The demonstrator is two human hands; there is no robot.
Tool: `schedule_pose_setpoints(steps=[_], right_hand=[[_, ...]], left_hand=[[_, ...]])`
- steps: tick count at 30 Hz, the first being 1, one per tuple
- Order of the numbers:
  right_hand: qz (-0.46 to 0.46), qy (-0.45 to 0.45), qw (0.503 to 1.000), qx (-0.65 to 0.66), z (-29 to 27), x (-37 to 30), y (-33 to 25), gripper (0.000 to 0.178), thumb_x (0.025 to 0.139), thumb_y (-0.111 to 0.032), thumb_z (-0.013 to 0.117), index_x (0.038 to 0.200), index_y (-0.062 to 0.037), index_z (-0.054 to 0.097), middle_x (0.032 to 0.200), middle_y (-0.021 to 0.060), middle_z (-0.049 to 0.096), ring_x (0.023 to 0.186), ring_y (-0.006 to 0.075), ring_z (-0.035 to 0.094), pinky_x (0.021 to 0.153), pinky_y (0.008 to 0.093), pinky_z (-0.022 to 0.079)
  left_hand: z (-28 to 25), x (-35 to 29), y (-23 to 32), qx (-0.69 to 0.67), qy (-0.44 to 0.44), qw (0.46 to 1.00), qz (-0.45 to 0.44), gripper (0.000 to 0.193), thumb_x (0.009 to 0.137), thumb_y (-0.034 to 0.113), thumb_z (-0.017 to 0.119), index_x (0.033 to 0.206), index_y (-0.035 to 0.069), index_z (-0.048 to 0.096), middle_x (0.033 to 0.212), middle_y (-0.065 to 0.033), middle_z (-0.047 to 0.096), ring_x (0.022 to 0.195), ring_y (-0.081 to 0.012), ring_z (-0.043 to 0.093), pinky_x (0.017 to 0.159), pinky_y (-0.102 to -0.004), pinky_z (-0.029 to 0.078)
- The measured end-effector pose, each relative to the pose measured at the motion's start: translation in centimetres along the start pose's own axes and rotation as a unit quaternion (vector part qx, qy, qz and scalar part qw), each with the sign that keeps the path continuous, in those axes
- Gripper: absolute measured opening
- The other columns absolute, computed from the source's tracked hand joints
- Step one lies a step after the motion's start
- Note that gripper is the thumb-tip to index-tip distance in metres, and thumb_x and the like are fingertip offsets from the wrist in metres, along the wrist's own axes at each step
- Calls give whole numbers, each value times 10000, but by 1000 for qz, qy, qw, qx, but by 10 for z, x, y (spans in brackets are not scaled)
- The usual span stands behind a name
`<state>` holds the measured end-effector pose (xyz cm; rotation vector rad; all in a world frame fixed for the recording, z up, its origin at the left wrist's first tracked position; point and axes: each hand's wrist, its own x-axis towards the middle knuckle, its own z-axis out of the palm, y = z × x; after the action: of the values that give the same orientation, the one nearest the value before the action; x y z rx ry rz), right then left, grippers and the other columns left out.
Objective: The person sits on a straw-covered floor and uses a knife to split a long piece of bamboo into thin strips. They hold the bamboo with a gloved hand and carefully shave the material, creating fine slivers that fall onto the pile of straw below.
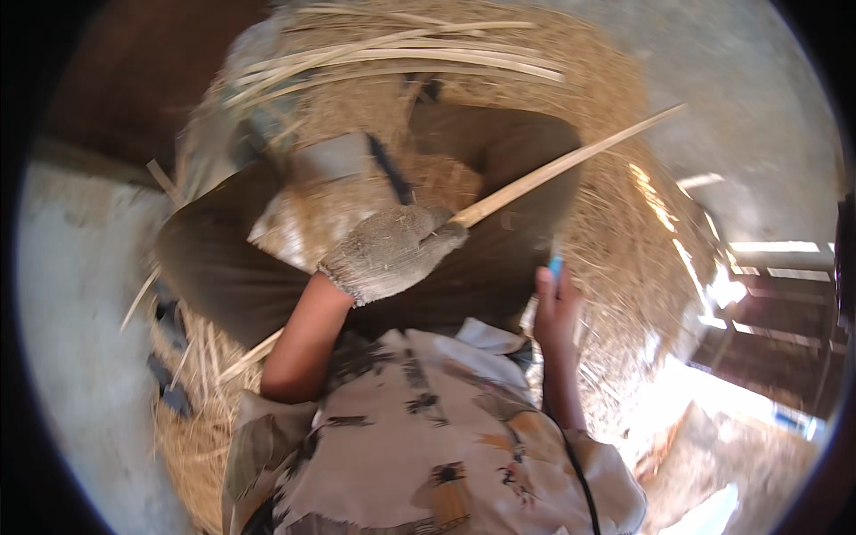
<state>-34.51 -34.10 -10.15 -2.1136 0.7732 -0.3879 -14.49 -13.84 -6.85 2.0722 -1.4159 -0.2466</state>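
Observation:
My left hand, in a worn knitted work glove, is closed round a long pale strip of split wood or bamboo. The strip slants over my crossed legs, its far end up to the right; its near end shows beyond my left forearm. My bare right hand is closed by my right knee, apart from the strip. From its fingers pokes a small blue thing, perhaps a tool handle; most of it is hidden and blurred.
Several long pale strips lie in a bundle beyond my feet. Shavings cover the floor around me. Between my legs are a grey block and a dark narrow bar. A wall rises at left; dark slats stand at right.

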Motion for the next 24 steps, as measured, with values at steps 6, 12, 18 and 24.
schedule_pose_setpoints(steps=[6, 12, 18, 24], right_hand=[[-54, -34, 990, -129, -7, 5, 4, 345, 1003, -375, 593, 916, -41, 587, 585, 162, 579, 529, 366, 612, 497, 443, 442], [-42, -117, 968, -220, -11, 14, -13, 386, 1054, -398, 433, 1045, -22, 521, 644, 209, 618, 607, 446, 634, 568, 543, 483], [-38, -121, 955, -269, -3, 11, -3, 393, 1057, -404, 415, 1075, -19, 495, 649, 208, 629, 621, 442, 646, 586, 551, 501], [-31, -92, 955, -281, 4, 10, 2, 415, 1057, -424, 398, 1084, -21, 490, 654, 207, 643, 617, 427, 660, 580, 535, 509]], left_hand=[[15, 50, 32, -132, -151, 964, -173, 441, 1008, 421, 497, 1010, 15, 671, 928, -239, 683, 917, -429, 659, 833, -519, 504], [36, 51, 32, -95, -132, 979, -123, 396, 1010, 392, 522, 984, 16, 644, 867, -228, 665, 869, -416, 657, 771, -516, 509], [50, 46, 30, -49, -80, 994, -61, 366, 987, 365, 554, 954, 12, 644, 841, -212, 676, 808, -400, 662, 719, -501, 521], [50, 40, 38, 15, -38, 997, -62, 353, 978, 361, 568, 968, 16, 643, 762, -191, 672, 724, -388, 667, 655, -486, 529]])
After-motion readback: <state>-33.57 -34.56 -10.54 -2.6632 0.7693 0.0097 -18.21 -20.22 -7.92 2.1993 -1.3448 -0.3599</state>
